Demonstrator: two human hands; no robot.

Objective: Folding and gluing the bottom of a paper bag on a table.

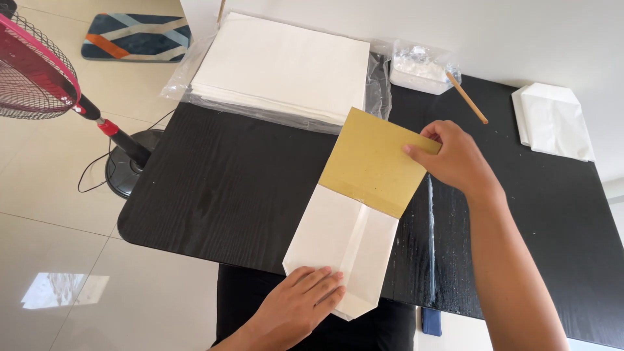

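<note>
Brown card sheet [376,161] is pinched at its far right corner by the right hand [455,159], thumb on top; lower edge sits tucked w/ the white folded paper [338,244] mid black bench [227,188]. Left hand [300,300] lies flat, fingers spread, pressing the paper's near end. Card looks stiff & light, best held by an edge; paper thin, creases easily, prob slides on the wood unless pinned. Paper is long, pointed near end, centre fold; card is plain, squarish

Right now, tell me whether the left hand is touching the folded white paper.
Touching. The head view shows the left hand lying flat on the folded white paper, its fingers overlapping the lower end.
</note>
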